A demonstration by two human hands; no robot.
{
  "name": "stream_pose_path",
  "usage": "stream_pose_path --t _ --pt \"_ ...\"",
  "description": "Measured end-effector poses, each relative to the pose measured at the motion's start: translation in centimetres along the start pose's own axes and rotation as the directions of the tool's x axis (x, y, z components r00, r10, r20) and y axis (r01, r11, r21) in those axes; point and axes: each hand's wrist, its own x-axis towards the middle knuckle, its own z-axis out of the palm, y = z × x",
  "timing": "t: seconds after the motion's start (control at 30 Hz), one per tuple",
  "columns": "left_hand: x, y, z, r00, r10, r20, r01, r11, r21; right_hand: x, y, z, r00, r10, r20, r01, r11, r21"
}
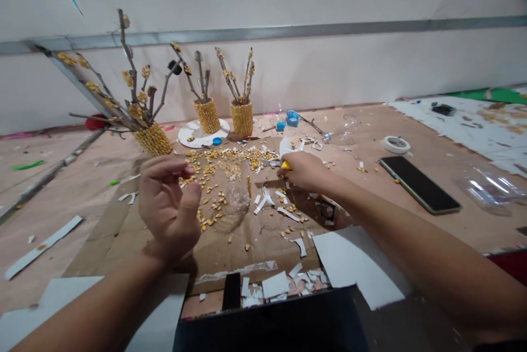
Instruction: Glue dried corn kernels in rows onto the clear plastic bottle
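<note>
My left hand (168, 204) is raised over the cardboard (107, 231), its fingers curled and the thumb apart, with nothing visible in it. My right hand (307, 171) is closed around a yellow-handled cutter (285, 165), whose thin blade points left over the kernels. A white piece (288, 146) shows just behind that hand; I cannot tell whether it is held. Between the hands stands a clear plastic cup-like bottle piece (237, 196), with a few kernels stuck along its right side. Loose corn kernels (209, 171) and white paper strips (263, 201) lie around it.
Kernel-covered pots with twigs (242, 118) stand at the back, one on a white disc (185, 135). A phone (420, 183), a tape roll (396, 144) and a clear plastic bottle piece (494, 187) lie right. White sheets (358, 258) lie near the front.
</note>
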Motion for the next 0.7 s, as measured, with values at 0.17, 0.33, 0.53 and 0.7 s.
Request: stream_pose_path --t 0.17,0.33,0.53,0.7 --pt "-1.2 2.7 -0.4 0.961 0.051 0.272 -0.060 0.998 0.026 -2.2 -0.2 -1.7 0.982 -0.169 -0.089 0.180 0.974 0.141" --pt "-1.8 4.4 -1.2 0.830 0.043 0.555 -0.091 0.994 0.060 -4.2 -0.4 -1.6 0.902 -0.391 -0.185 0.433 0.819 0.377" --pt "1.1 0.9 -1.8 0.910 -0.365 0.196 0.303 0.909 0.286 -2.3 -0.3 -0.1 0.986 -0.159 -0.043 0.164 0.958 0.234" --pt "4.0 -3.6 -2.7 0.792 -0.561 0.240 0.380 0.761 0.526 -0.1 -1.0 0.5 0.995 0.035 -0.092 -0.020 0.987 0.162"
